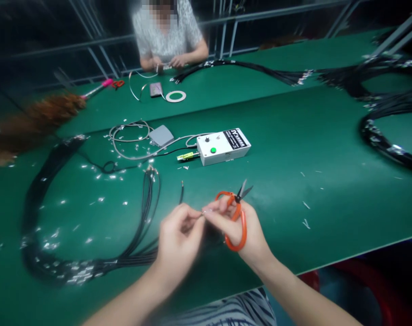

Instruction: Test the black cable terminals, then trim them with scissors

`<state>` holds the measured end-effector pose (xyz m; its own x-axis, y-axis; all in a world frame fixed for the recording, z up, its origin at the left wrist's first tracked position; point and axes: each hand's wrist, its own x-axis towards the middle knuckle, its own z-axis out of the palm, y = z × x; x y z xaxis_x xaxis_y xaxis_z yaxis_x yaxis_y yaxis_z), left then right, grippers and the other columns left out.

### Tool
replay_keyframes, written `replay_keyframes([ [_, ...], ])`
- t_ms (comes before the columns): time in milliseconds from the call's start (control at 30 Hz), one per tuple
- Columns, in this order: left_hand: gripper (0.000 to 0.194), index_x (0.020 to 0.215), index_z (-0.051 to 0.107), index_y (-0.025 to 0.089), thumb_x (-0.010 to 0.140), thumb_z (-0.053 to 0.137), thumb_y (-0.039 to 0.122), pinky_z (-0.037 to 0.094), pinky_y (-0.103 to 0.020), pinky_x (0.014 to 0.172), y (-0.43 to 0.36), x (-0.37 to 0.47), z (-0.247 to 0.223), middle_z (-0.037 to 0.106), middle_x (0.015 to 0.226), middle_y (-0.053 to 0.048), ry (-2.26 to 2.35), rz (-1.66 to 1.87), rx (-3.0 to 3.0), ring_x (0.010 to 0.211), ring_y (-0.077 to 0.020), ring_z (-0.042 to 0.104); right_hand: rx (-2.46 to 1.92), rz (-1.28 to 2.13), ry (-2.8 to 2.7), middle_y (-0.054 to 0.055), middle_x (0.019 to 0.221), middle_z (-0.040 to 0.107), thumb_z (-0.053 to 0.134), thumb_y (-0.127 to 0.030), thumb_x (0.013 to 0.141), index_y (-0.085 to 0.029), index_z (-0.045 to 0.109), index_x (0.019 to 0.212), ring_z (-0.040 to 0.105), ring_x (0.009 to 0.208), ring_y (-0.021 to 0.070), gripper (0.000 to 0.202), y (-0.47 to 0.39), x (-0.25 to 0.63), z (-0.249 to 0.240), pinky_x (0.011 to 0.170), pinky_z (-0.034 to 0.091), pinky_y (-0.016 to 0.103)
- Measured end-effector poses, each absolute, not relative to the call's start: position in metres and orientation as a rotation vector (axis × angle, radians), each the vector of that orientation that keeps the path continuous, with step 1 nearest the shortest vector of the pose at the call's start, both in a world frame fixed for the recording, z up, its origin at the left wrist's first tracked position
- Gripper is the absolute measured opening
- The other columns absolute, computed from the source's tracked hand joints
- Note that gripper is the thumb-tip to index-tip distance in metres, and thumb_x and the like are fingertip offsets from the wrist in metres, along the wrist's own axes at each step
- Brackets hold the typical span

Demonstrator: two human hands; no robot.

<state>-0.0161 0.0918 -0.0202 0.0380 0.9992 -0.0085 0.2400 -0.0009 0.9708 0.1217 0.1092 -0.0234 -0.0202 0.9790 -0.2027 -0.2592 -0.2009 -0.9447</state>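
Observation:
My left hand (180,237) is closed in a pinch on the end of a black cable, whose tip is small and blurred. Opposite it, my right hand (245,228) has thumb and fingertips pressed together at the same cable tip. Orange-handled scissors (241,226) are looped over the right hand's fingers, their blades apart and pointing away from me. A bundle of black cables (131,260) runs from the left into my left hand. Several loose cable ends (151,174) with bare copper tips lie just beyond it.
A white box (222,149) with a green button stands ahead, a yellow-green connector (187,156) at its side. Behind are a grey block (161,135), a tape roll (175,96) and a brown duster (39,117). A co-worker (170,36) handles cables across the table; coiled cables (389,140) lie right.

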Motion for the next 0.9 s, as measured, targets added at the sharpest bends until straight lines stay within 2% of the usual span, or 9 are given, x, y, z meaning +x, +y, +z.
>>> replay_keyframes([
  [133, 0.012, 0.078, 0.062, 0.017, 0.088, 0.059, 0.022, 0.043, -0.021, 0.059, 0.089, -0.015, -0.025, 0.055, 0.072, 0.001, 1.392, 1.094, 1.499, 0.065, -0.0119, 0.055, -1.137, 1.516, -0.818, -0.001, 0.073, 0.069, 0.083, -0.030, 0.063, -0.022, 0.045, 0.068, 0.067, 0.075, 0.0173, 0.039, 0.110, 0.122, -0.022, 0.078, 0.051, 0.031],
  [267, 0.014, 0.080, 0.065, 0.016, 0.088, 0.060, 0.027, 0.041, -0.022, 0.059, 0.092, -0.019, -0.023, 0.059, 0.075, -0.002, 1.342, 1.034, 1.390, 0.066, -0.0123, 0.054, -1.112, 1.518, -0.822, -0.002, 0.070, 0.068, 0.081, -0.027, 0.064, -0.022, 0.044, 0.067, 0.065, 0.071, 0.0155, 0.038, 0.113, 0.125, -0.024, 0.073, 0.050, 0.029],
  [333, 0.020, 0.081, 0.065, 0.015, 0.088, 0.061, 0.033, 0.034, -0.020, 0.049, 0.099, -0.025, -0.020, 0.057, 0.066, 0.000, 1.209, 0.882, 1.184, 0.052, -0.0085, 0.047, -1.070, 1.562, -0.868, -0.002, 0.070, 0.067, 0.080, -0.026, 0.065, -0.022, 0.043, 0.068, 0.064, 0.066, 0.0145, 0.037, 0.116, 0.126, -0.027, 0.071, 0.050, 0.030],
  [400, 0.026, 0.081, 0.065, 0.014, 0.087, 0.061, 0.039, 0.021, -0.019, 0.042, 0.107, -0.033, -0.017, 0.049, 0.052, 0.004, 1.023, 0.691, 0.977, 0.040, -0.0047, 0.032, -1.026, 1.595, -0.945, -0.002, 0.070, 0.067, 0.080, -0.026, 0.067, -0.022, 0.043, 0.069, 0.063, 0.062, 0.0139, 0.037, 0.120, 0.127, -0.031, 0.069, 0.050, 0.030],
  [500, 0.029, 0.079, 0.064, 0.012, 0.085, 0.063, 0.041, 0.012, -0.019, 0.039, 0.116, -0.040, -0.014, 0.044, 0.043, 0.006, 0.841, 0.531, 0.794, 0.034, -0.0026, 0.023, -1.051, 1.466, -1.102, 0.002, 0.077, 0.068, 0.077, -0.028, 0.071, -0.021, 0.046, 0.070, 0.066, 0.073, 0.0165, 0.032, 0.128, 0.130, -0.040, 0.074, 0.050, 0.031],
  [633, 0.030, 0.079, 0.064, 0.011, 0.081, 0.068, 0.041, 0.012, -0.019, 0.039, 0.115, -0.038, -0.014, 0.046, 0.043, 0.006, 0.904, 0.614, 0.755, 0.033, -0.0021, 0.026, -1.388, 1.112, -1.364, 0.003, 0.079, 0.067, 0.067, -0.035, 0.079, -0.021, 0.055, 0.078, 0.063, 0.073, 0.0175, 0.019, 0.139, 0.144, -0.052, 0.074, 0.049, 0.032],
  [700, 0.030, 0.080, 0.064, 0.011, 0.080, 0.069, 0.041, 0.014, -0.018, 0.039, 0.113, -0.035, -0.015, 0.049, 0.045, 0.005, 0.942, 0.667, 0.766, 0.033, -0.0020, 0.029, -1.483, 1.056, -1.442, 0.003, 0.084, 0.068, 0.063, -0.034, 0.081, -0.021, 0.056, 0.083, 0.064, 0.077, 0.0184, 0.015, 0.140, 0.151, -0.054, 0.075, 0.049, 0.033],
  [800, 0.031, 0.081, 0.063, 0.011, 0.079, 0.070, 0.041, 0.016, -0.018, 0.038, 0.111, -0.031, -0.017, 0.054, 0.049, 0.004, 0.981, 0.714, 0.776, 0.033, -0.0020, 0.033, -1.395, 1.151, -1.381, 0.005, 0.100, 0.069, 0.063, -0.030, 0.081, -0.021, 0.054, 0.083, 0.065, 0.089, 0.0193, 0.013, 0.135, 0.154, -0.050, 0.081, 0.050, 0.034],
  [900, 0.032, 0.081, 0.062, 0.011, 0.079, 0.071, 0.041, 0.017, -0.017, 0.037, 0.110, -0.029, -0.018, 0.056, 0.050, 0.003, 1.005, 0.751, 0.783, 0.033, -0.0020, 0.035, -1.261, 1.319, -1.241, 0.005, 0.094, 0.071, 0.068, -0.031, 0.079, -0.021, 0.050, 0.079, 0.066, 0.082, 0.0179, 0.021, 0.125, 0.150, -0.040, 0.078, 0.050, 0.033],
])
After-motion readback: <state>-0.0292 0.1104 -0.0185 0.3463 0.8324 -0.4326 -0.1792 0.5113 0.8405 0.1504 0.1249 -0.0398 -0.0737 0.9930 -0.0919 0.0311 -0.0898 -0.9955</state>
